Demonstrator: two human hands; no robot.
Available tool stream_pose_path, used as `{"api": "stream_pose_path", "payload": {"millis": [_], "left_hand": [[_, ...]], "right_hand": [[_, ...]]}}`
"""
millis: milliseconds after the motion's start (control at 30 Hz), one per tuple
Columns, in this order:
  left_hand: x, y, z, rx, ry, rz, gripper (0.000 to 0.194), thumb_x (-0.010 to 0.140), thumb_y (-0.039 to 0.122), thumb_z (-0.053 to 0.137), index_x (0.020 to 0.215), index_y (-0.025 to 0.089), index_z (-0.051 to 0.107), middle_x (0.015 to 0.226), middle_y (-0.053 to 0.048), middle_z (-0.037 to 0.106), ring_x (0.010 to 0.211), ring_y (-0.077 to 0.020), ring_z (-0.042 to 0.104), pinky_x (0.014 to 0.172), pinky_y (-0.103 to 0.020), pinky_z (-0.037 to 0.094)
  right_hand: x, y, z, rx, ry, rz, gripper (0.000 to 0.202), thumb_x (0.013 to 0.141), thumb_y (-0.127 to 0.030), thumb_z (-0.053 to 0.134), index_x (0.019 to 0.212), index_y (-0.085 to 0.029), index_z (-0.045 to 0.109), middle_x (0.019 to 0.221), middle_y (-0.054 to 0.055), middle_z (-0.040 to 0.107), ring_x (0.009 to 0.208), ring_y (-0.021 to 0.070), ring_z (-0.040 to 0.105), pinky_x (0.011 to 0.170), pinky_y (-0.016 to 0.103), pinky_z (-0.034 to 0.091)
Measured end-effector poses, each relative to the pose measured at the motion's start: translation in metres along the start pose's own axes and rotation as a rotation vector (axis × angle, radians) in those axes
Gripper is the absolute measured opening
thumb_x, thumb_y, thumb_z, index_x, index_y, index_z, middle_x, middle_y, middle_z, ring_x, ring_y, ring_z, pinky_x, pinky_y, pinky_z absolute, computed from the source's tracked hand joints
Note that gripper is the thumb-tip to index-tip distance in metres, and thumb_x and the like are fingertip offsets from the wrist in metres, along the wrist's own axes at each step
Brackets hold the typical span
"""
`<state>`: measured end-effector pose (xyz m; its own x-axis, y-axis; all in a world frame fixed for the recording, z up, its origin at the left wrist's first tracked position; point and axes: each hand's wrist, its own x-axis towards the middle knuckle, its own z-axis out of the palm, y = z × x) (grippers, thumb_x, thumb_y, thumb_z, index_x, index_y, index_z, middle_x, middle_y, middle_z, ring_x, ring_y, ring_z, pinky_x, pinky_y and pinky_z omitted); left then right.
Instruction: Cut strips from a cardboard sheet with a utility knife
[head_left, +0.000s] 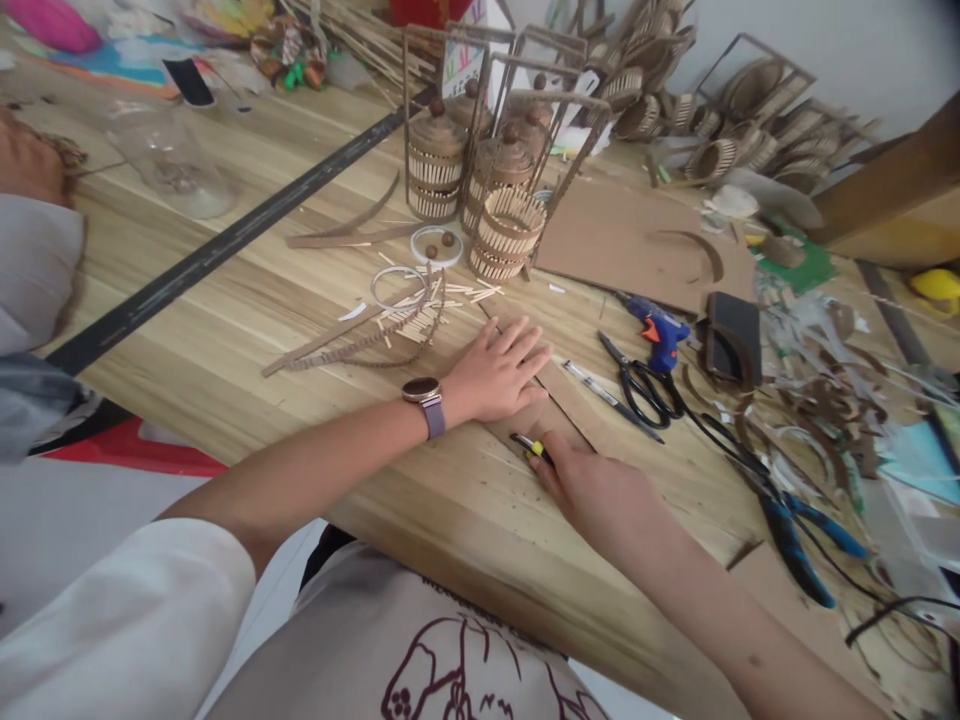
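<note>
My left hand (504, 372), a watch on its wrist, presses flat with fingers spread on a piece of brown cardboard (571, 408) at the table's near side. A dark straight line runs along the cardboard beside the fingers; whether it is a cut or a thin edge I cannot tell. Closed around a yellow and black cutter knife (537, 450), my right hand (589, 482) rests low over the cardboard, just right of the left hand. The knife's blade tip is not clear. A pen (600, 390) and black-handled scissors (645, 392) lie to the right.
Small stick-walled lanterns (504, 225) stand behind loose sticks and white rings (436, 246). Rightward are a blue glue gun (660, 335), a phone (731, 340), pliers (799, 550) and cardboard scraps. A plastic jar (176, 165) and another person's hand (30, 160) are at left.
</note>
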<state>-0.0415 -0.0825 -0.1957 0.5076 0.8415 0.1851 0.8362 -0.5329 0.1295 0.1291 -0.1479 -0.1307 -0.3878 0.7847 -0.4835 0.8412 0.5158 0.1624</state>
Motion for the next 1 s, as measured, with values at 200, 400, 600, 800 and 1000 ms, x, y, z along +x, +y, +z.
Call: {"api": "stream_pose_path", "payload": {"millis": [200, 400, 600, 800, 1000], "left_hand": [[0.000, 0.001, -0.002, -0.015, -0.028, -0.011, 0.061, 0.103, 0.051, 0.038, 0.150, 0.013, 0.042, 0.161, -0.018, 0.030, 0.151, -0.0368, 0.018, 0.119, -0.062, 0.015], [-0.001, 0.002, -0.002, -0.020, -0.023, -0.007, 0.061, 0.103, 0.051, 0.037, 0.150, 0.012, 0.043, 0.160, -0.019, 0.031, 0.151, -0.0376, 0.019, 0.119, -0.064, 0.015], [-0.001, 0.002, -0.003, -0.024, -0.006, -0.010, 0.060, 0.103, 0.051, 0.038, 0.149, 0.012, 0.045, 0.159, -0.019, 0.034, 0.150, -0.0372, 0.021, 0.119, -0.063, 0.017], [-0.001, 0.002, -0.001, -0.023, -0.002, -0.011, 0.060, 0.103, 0.051, 0.037, 0.149, 0.013, 0.044, 0.159, -0.018, 0.033, 0.151, -0.0368, 0.021, 0.119, -0.063, 0.016], [-0.001, 0.002, 0.001, -0.016, 0.015, -0.010, 0.059, 0.103, 0.051, 0.037, 0.149, 0.014, 0.045, 0.159, -0.018, 0.034, 0.150, -0.0368, 0.022, 0.118, -0.064, 0.017]], "right_hand": [[0.000, -0.007, -0.012, -0.071, -0.089, 0.011, 0.022, 0.103, -0.031, 0.039, 0.107, -0.020, 0.057, 0.079, 0.010, 0.075, 0.071, 0.0260, 0.074, 0.045, 0.025, 0.026], [0.001, -0.012, -0.023, -0.112, -0.165, 0.016, 0.019, 0.101, -0.022, 0.041, 0.107, -0.019, 0.060, 0.078, 0.012, 0.075, 0.071, 0.0290, 0.074, 0.048, 0.028, 0.036], [0.003, -0.007, -0.021, -0.125, -0.090, -0.002, 0.014, 0.097, -0.021, 0.047, 0.100, -0.018, 0.061, 0.067, 0.012, 0.072, 0.065, 0.0291, 0.074, 0.044, 0.027, 0.029], [0.004, -0.003, -0.018, -0.103, -0.061, -0.038, 0.014, 0.096, -0.022, 0.047, 0.095, -0.018, 0.061, 0.059, 0.009, 0.067, 0.055, 0.0254, 0.070, 0.041, 0.027, 0.020], [0.006, -0.005, -0.024, -0.145, -0.139, -0.038, 0.016, 0.094, -0.015, 0.048, 0.100, -0.018, 0.062, 0.065, 0.010, 0.071, 0.060, 0.0269, 0.071, 0.042, 0.027, 0.024]]}}
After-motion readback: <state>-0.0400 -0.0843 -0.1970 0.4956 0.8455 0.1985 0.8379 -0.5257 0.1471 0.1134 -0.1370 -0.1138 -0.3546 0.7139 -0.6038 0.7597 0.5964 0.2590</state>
